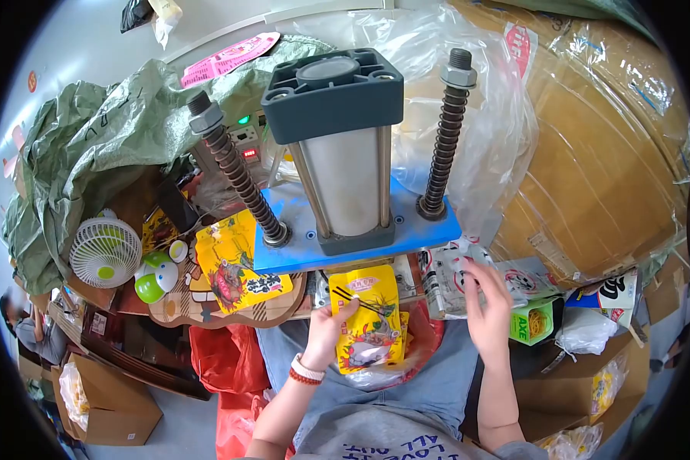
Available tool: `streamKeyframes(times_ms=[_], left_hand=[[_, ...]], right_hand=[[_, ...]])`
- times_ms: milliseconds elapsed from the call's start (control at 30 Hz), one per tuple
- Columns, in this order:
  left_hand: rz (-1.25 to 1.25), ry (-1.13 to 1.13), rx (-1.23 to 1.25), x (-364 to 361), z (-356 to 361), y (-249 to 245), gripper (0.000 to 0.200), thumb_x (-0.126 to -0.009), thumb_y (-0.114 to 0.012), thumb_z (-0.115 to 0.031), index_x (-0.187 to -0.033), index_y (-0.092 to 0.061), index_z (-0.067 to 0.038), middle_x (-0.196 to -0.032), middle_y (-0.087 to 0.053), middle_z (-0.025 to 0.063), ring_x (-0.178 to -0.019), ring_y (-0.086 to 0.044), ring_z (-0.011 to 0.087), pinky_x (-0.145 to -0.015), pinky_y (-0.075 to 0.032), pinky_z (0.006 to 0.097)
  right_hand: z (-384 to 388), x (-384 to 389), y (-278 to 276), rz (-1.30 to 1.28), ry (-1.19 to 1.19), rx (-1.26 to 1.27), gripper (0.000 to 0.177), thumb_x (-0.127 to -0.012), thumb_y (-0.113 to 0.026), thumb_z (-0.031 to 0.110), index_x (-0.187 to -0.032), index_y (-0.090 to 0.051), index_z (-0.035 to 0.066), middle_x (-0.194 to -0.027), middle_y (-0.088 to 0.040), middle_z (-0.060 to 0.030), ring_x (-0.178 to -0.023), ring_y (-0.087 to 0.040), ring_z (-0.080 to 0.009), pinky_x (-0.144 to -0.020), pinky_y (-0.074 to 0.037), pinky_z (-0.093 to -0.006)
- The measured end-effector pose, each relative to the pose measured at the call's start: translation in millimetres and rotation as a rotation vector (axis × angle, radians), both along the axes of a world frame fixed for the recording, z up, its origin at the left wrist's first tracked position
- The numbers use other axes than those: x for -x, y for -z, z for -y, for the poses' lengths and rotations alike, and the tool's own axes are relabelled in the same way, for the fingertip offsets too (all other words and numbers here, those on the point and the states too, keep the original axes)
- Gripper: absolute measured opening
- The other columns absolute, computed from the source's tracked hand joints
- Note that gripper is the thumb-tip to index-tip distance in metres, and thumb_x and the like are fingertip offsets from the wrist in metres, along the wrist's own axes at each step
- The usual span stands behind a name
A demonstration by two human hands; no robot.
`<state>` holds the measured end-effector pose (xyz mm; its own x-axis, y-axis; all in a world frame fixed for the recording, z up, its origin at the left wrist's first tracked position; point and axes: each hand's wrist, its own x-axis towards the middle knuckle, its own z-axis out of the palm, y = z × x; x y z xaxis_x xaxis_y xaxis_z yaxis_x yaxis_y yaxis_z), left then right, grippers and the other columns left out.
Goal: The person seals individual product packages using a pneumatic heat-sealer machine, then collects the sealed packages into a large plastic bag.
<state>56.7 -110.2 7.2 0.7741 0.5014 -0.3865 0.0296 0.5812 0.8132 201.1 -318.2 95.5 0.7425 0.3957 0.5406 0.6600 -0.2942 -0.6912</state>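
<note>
My left hand (pixel 331 328) is closed on the left edge of a yellow printed pouch (pixel 369 326), held upright just below the front edge of the press's blue plate (pixel 360 222). My right hand (pixel 487 303) has its fingers apart, beside a stack of clear and white printed packets (pixel 448 280) right of the press; no object shows in it. More yellow pouches (pixel 238 264) lie fanned out on a patterned board at the left. Part of another yellow packet shows behind the held pouch, above my lap.
The press's tall cylinder (pixel 341 184) stands between two spring rods. At left are a white fan (pixel 106 251) and a green-white item (pixel 156 277). A green container (pixel 532 323) sits at right, below a large cardboard box (pixel 590 153). Red bags (pixel 226 360) hang at left.
</note>
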Motion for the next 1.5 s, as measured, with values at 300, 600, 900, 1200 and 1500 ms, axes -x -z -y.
streamKeyframes(times_ms=[300, 600, 900, 1200, 1500], left_hand=[[-0.146, -0.103, -0.697, 21, -55, 9, 0.058, -0.083, -0.077, -0.034, -0.121, -0.057, 0.006, -0.118, -0.065, 0.0165, -0.112, -0.062, 0.0247, -0.095, -0.048, 0.0381], [-0.416, -0.051, -1.777, 110, -82, 32, 0.039, -0.075, -0.073, -0.005, -0.114, -0.067, -0.006, -0.110, -0.069, 0.0123, -0.103, -0.065, 0.0316, -0.090, -0.050, 0.0368], [-0.011, -0.178, -1.583, 86, 1, -45, 0.023, -0.071, -0.076, 0.003, -0.093, -0.072, -0.003, -0.093, -0.074, 0.0114, -0.093, -0.072, 0.0267, -0.079, -0.057, 0.0312], [0.182, 0.206, -1.350, 71, 34, -62, 0.018, -0.082, -0.075, -0.014, -0.098, -0.074, -0.006, -0.083, -0.074, 0.0060, -0.066, -0.071, 0.0158, -0.058, -0.055, 0.0270], [-0.016, 0.034, -0.007, -2, 0, 2, 0.022, -0.092, -0.066, -0.007, -0.111, -0.064, 0.005, -0.104, -0.071, 0.0126, -0.088, -0.070, 0.0181, -0.077, -0.057, 0.0309]], right_hand=[[-2, -49, 87, -0.087, 0.027, 0.493, 0.030, -0.081, -0.067, 0.006, -0.110, -0.062, 0.000, -0.110, -0.061, -0.0200, -0.107, -0.054, -0.0401, -0.093, -0.044, -0.0456], [32, -11, 55, -0.085, -0.265, 0.492, 0.024, -0.089, -0.066, 0.015, -0.105, -0.062, -0.001, -0.103, -0.063, -0.0176, -0.095, -0.062, -0.0324, -0.082, -0.049, -0.0387], [-5, 62, -8, 0.174, -0.512, 0.022, 0.034, -0.081, -0.076, 0.017, -0.107, -0.056, 0.008, -0.118, -0.069, -0.0100, -0.116, -0.061, -0.0303, -0.100, -0.041, -0.0471], [-14, 69, -19, 0.166, -0.648, 0.087, 0.065, -0.075, -0.083, 0.032, -0.127, -0.054, 0.007, -0.123, -0.066, -0.0081, -0.124, -0.056, -0.0279, -0.112, -0.027, -0.0484], [-25, -43, 39, 0.131, 0.058, 0.434, 0.034, -0.091, -0.060, 0.014, -0.120, -0.056, -0.002, -0.117, -0.060, -0.0188, -0.109, -0.054, -0.0388, -0.092, -0.046, -0.0461]])
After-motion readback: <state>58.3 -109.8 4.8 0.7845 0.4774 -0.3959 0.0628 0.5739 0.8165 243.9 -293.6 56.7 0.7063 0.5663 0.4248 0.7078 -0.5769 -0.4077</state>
